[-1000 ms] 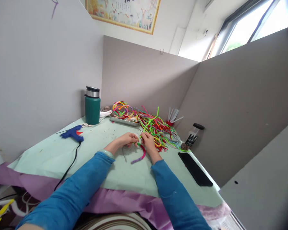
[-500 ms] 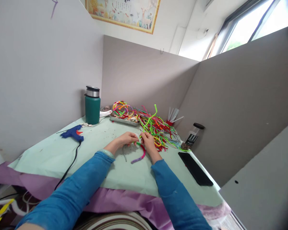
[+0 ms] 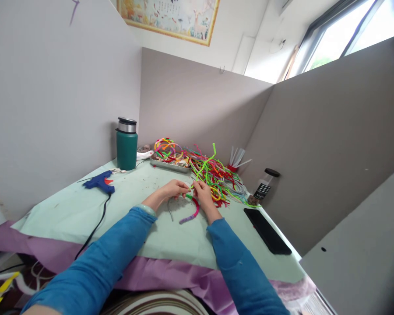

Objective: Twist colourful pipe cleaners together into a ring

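Note:
My left hand (image 3: 173, 190) and my right hand (image 3: 202, 194) meet over the green table cover, both with fingers pinched. Between them they hold a headband (image 3: 188, 214) partly wrapped in purple, red and green pipe cleaner. The bare grey end curves down under my left hand. A bright green pipe cleaner (image 3: 205, 164) rises from my right fingers up and back over the pile. Both sleeves are blue.
A pile of coloured pipe cleaners (image 3: 216, 177) lies right behind my hands, with a metal tray (image 3: 169, 165) of wrapped hoops beyond. A green flask (image 3: 126, 146) and a blue glue gun (image 3: 100, 182) with black cord sit left. A black phone (image 3: 267, 230) and a small bottle (image 3: 265, 184) are right.
The free end of the green pipe cleaner has swung slightly left and back. My hands have stayed in nearly the same place.

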The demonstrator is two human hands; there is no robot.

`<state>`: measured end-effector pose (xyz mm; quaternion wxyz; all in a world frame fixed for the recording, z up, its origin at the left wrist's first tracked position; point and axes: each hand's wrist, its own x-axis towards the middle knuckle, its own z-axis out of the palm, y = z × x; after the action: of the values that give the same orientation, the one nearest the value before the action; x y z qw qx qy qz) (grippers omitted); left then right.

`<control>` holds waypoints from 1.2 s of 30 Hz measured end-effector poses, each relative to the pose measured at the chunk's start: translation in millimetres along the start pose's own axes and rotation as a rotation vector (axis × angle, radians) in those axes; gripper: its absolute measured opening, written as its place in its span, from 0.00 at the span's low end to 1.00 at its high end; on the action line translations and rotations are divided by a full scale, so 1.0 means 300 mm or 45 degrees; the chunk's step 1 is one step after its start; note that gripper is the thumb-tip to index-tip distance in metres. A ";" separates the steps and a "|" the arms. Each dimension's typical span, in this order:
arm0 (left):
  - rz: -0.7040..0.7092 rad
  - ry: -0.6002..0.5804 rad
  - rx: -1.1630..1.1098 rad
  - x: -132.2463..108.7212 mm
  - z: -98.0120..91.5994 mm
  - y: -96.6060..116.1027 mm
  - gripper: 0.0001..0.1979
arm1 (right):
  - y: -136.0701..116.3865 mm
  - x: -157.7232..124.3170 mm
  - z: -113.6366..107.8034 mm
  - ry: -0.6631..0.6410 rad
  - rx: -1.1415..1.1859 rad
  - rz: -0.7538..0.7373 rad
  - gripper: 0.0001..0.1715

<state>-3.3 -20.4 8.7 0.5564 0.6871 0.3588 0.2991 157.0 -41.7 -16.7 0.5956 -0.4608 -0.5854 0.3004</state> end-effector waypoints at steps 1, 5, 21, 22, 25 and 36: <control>-0.009 0.018 0.001 0.001 0.000 0.000 0.18 | -0.001 0.000 0.000 0.003 -0.002 0.003 0.20; -0.049 0.067 0.017 -0.003 0.003 0.008 0.18 | -0.012 -0.004 0.002 -0.011 -0.004 -0.002 0.21; 0.070 0.235 0.071 -0.002 0.006 0.019 0.24 | -0.023 -0.014 0.010 -0.159 -0.051 -0.008 0.21; 0.081 0.262 0.068 -0.002 0.006 0.023 0.24 | -0.023 -0.016 0.011 -0.178 -0.061 -0.014 0.21; 0.102 0.313 0.047 -0.002 0.005 0.034 0.24 | -0.025 -0.022 0.016 -0.236 -0.096 -0.037 0.21; 0.087 0.383 -0.190 0.028 -0.004 -0.003 0.14 | -0.043 -0.034 0.024 -0.465 -0.332 -0.083 0.17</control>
<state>0.5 -12.7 8.1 0.5354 0.6030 0.3913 0.4433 146.3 -54.7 -10.0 0.4245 -0.4526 -0.7320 0.2813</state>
